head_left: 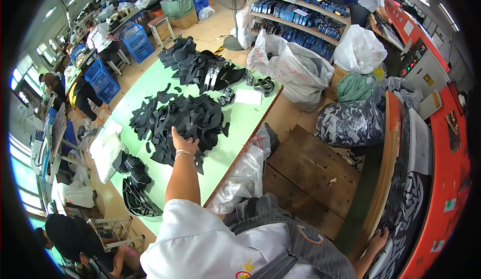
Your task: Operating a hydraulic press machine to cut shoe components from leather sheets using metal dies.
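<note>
My left hand (184, 142) reaches out over the green table (228, 146), at the near edge of a heap of black cut pieces (193, 116). Its fingers are spread, and I see nothing held in them. Far to the right, my right hand (379, 240) lies low at the edge of the red machine's bed, against dark sheet material with a white pattern (412, 204). Its fingers look loosely stretched and partly hidden. Stacked black pieces (183, 61) sit behind the heap, beside a white card (248, 96) and a roll of black tape (264, 84).
Black strips (138, 199) and a white bag (106, 151) lie on the table's left side. Clear plastic bags (245, 179) hang along its right edge. A wooden platform (305, 171), stuffed sacks (303, 73) and a shelf (300, 16) stand right. Other people work left and far right.
</note>
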`<state>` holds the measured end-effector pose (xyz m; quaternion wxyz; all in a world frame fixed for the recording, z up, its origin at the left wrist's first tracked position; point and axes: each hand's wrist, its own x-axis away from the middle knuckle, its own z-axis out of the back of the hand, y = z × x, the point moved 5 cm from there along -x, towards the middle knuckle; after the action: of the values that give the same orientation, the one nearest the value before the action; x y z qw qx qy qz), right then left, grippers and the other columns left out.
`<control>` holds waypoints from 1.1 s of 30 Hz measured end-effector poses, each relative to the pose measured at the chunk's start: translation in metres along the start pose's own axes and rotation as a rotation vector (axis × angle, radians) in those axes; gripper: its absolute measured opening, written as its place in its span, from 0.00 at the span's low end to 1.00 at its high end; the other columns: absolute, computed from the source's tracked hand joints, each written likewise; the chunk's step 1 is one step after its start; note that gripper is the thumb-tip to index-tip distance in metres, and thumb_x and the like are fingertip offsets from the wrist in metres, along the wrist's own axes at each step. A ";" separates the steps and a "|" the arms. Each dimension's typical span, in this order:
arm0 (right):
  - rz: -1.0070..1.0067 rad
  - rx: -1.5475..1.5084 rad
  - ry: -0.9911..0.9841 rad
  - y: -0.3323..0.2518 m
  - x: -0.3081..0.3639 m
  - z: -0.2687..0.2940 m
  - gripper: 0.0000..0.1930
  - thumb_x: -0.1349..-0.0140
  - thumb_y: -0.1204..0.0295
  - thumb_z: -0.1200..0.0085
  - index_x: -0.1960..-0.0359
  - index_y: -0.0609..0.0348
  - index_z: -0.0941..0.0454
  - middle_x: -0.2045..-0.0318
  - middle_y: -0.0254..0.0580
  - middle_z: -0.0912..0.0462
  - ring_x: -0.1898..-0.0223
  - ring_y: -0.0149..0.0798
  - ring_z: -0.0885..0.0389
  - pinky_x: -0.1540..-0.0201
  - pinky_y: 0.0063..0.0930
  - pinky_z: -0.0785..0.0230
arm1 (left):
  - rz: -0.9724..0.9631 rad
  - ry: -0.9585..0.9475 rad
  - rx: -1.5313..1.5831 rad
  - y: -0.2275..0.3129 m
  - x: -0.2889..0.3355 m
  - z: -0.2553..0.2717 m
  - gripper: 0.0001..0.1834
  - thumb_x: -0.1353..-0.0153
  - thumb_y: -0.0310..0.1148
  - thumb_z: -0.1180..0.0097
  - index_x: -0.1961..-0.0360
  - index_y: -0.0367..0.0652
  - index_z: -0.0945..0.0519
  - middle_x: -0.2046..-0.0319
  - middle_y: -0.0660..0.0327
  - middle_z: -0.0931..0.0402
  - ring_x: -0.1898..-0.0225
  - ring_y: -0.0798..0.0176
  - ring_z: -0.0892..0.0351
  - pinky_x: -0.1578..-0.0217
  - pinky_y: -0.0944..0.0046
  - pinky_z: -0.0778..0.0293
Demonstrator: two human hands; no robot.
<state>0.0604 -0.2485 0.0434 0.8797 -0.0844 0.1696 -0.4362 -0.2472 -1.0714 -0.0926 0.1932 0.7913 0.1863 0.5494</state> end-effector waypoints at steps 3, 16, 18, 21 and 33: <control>-0.017 -0.213 0.018 0.035 -0.019 0.025 0.23 0.33 0.63 0.48 0.41 0.64 0.30 0.44 0.56 0.26 0.44 0.55 0.26 0.41 0.39 0.36 | -0.048 -0.240 -0.220 -0.053 -0.015 -0.014 0.40 0.41 0.59 0.44 0.33 0.56 0.43 0.29 0.56 0.47 0.35 0.49 0.38 0.42 0.47 0.37; -0.869 0.301 0.040 0.223 -0.079 0.108 0.42 0.43 0.43 0.43 0.30 0.41 0.45 0.32 0.47 0.41 0.30 0.48 0.45 0.40 0.75 0.51 | -0.556 -1.496 -1.164 -0.405 0.289 -0.203 0.13 0.35 0.36 0.44 0.54 0.41 0.24 0.67 0.66 0.23 0.72 0.71 0.28 0.68 0.67 0.29; -1.182 0.282 0.066 0.259 -0.033 0.138 0.43 0.44 0.42 0.43 0.30 0.41 0.46 0.33 0.51 0.41 0.30 0.49 0.46 0.39 0.72 0.50 | -0.739 -1.958 -1.249 -0.512 0.435 -0.233 0.13 0.36 0.34 0.43 0.55 0.37 0.22 0.66 0.66 0.23 0.68 0.70 0.25 0.63 0.68 0.27; -1.357 0.275 0.138 0.285 0.023 0.138 0.38 0.42 0.43 0.45 0.34 0.44 0.40 0.37 0.53 0.36 0.33 0.52 0.42 0.41 0.64 0.43 | -0.876 -2.548 -1.215 -0.658 0.580 -0.242 0.16 0.41 0.35 0.39 0.55 0.38 0.21 0.61 0.56 0.20 0.60 0.60 0.21 0.55 0.61 0.26; -1.162 0.323 0.078 0.323 0.067 0.129 0.16 0.30 0.56 0.58 0.48 0.45 0.27 0.61 0.50 0.17 0.58 0.56 0.17 0.55 0.50 0.26 | -1.541 -2.911 -1.095 -0.800 0.645 -0.126 0.23 0.54 0.25 0.40 0.52 0.41 0.27 0.46 0.47 0.34 0.41 0.39 0.42 0.42 0.48 0.37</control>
<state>0.3847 -0.1059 0.0526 0.4921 -0.0126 0.0593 -0.8684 -0.2206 -0.0467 0.0538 -0.6093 -0.1829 0.0149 0.7714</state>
